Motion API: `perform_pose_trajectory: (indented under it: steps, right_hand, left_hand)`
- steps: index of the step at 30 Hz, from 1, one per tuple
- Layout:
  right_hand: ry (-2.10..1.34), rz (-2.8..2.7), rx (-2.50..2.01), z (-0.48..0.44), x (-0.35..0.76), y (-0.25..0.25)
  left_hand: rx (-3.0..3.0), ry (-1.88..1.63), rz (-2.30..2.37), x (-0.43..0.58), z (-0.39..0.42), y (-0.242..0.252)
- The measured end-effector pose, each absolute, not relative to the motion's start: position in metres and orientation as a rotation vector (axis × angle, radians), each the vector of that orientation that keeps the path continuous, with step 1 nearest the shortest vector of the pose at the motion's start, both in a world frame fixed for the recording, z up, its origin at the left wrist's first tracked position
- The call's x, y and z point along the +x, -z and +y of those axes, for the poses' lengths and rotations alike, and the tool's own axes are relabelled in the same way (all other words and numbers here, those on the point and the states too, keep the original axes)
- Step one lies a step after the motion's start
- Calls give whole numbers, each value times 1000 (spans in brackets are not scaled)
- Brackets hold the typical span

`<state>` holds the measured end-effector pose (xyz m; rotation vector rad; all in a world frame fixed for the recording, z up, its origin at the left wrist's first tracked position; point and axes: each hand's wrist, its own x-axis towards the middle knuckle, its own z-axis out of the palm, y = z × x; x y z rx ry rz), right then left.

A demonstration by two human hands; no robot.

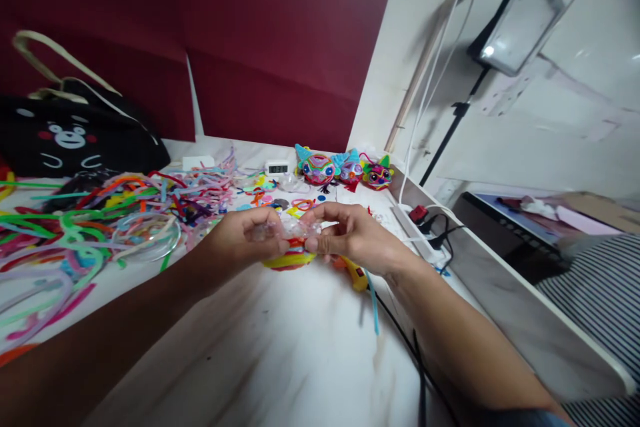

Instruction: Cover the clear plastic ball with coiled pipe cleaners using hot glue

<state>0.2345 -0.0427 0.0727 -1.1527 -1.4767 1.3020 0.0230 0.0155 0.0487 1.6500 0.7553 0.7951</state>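
Note:
Between both hands is a clear, crinkled plastic bag (293, 225), blurred, with small contents I cannot make out. My left hand (250, 237) pinches its left side between thumb and fingers. On its right side, my right hand (345, 235) holds it the same way. Just below the bag lies a yellow, red and orange fuzzy piece (290, 260), partly hidden by the fingers. A yellow-handled tool (356, 275) with a black cord rests beside my right hand, near a light-blue pipe cleaner (373, 303).
Many coloured pipe cleaners (75, 233) and a clear round container (150, 237) cover the left. Behind stand decorated animal heads (319, 169), a small digital clock (277, 167) and a black bag (75, 137). A power strip (423, 237) lies right; striped cloth (595, 300) shows beyond.

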Motion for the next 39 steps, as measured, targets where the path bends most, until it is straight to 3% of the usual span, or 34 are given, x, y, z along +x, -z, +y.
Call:
perform_pose_trajectory:
  steps: [12,24,39]
  right_hand:
    - [-1312,-1369,-1171,-40,238,-76]
    - [-1200,-1445,-1204,-40,234,-73]
    - [-1127,-1338,-1179,-42,246,-83]
  left_hand:
    - [1549,-783,687,25,17,-46]
    - [2212,-670,896,39,12,-76]
    - [1665,-828,834,45,22,-63]
